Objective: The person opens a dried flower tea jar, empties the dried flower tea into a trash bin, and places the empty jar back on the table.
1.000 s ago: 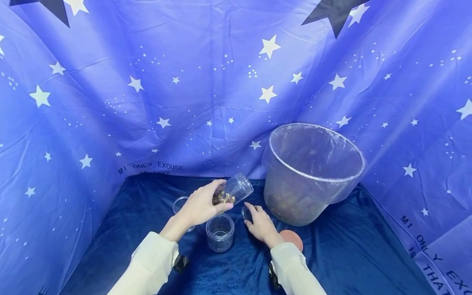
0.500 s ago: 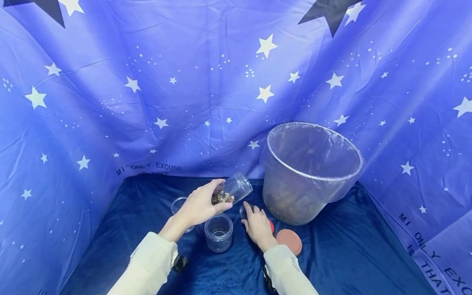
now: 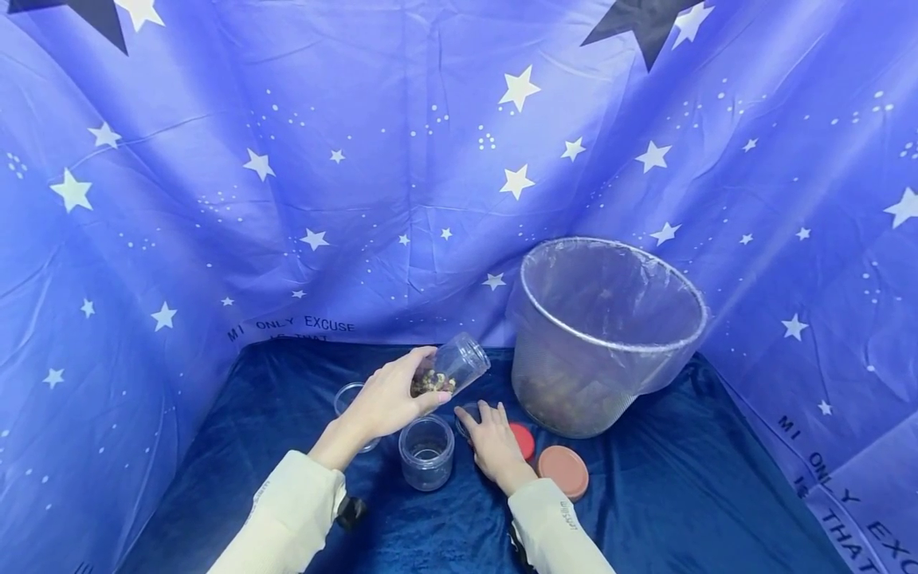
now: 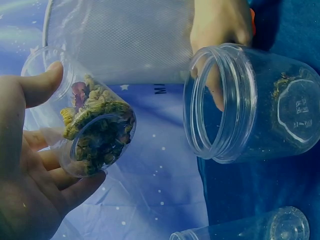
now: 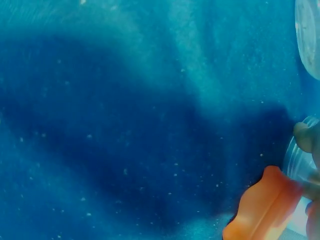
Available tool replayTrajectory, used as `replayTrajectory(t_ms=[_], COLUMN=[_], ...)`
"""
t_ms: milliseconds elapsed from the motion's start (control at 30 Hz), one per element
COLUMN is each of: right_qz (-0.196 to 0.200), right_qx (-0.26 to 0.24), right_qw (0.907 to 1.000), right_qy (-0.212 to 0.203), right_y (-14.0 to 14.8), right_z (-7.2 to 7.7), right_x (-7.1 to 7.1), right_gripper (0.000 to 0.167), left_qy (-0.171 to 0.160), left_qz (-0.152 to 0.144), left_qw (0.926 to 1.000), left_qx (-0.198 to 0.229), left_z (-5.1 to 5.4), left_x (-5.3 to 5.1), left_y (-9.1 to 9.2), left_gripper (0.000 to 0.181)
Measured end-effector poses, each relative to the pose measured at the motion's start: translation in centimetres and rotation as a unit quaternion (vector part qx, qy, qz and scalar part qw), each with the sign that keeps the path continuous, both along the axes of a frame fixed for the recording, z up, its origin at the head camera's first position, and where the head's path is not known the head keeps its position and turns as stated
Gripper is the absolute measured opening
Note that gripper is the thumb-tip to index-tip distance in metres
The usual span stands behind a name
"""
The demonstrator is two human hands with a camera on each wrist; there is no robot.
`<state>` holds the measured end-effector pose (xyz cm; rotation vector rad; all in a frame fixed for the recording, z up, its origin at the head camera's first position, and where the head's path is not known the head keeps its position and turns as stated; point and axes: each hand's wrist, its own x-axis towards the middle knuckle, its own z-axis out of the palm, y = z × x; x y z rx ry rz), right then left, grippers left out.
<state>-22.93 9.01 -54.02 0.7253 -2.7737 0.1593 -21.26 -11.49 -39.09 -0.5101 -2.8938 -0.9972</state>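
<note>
My left hand (image 3: 390, 399) grips a tilted clear jar (image 3: 464, 363), its mouth pointing up and right. Dried flowers (image 4: 100, 120), yellowish and dark with a reddish petal, lie in its lower end. Below that hand stands a wider clear jar (image 3: 426, 462) with its mouth uncovered and a few brown bits visible inside. My right hand (image 3: 495, 446) holds a clear round plastic piece (image 5: 297, 160) with a ridged rim; most of it is hidden by fingers, and I cannot tell whether it is a jar or a lid. Beside the hand lies a red lid (image 3: 522, 440).
A peach-coloured round lid (image 3: 563, 472) lies right of the red one. A large mesh bin (image 3: 588, 391) with a clear liner stands at the back right. Another clear jar (image 4: 285, 230) stands partly behind my left hand. Dark blue cloth (image 3: 688, 494) covers the table.
My right hand has moved left and slightly nearer, with the clear round piece moving along, uncovering the red lid. My left hand and its jar stay about where they were.
</note>
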Motion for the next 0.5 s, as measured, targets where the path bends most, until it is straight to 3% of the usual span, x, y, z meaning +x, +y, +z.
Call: replayTrajectory(t_ms=[200, 500], right_qz=[0.003, -0.008], right_qx=[0.054, 0.096], right_qw=[0.9985, 0.9944], right_qy=[-0.009, -0.043], right_y=[0.08, 0.05], right_z=[-0.18, 0.19], right_x=[0.19, 0.37], right_gripper=[0.069, 0.063], left_qy=[-0.008, -0.009], left_qz=[-0.001, 0.006], left_qw=[1.0000, 0.9999], left_qx=[0.004, 0.002], left_z=[0.00, -0.10], left_x=[0.12, -0.03], left_y=[-0.03, -0.15], left_gripper=[0.071, 0.072])
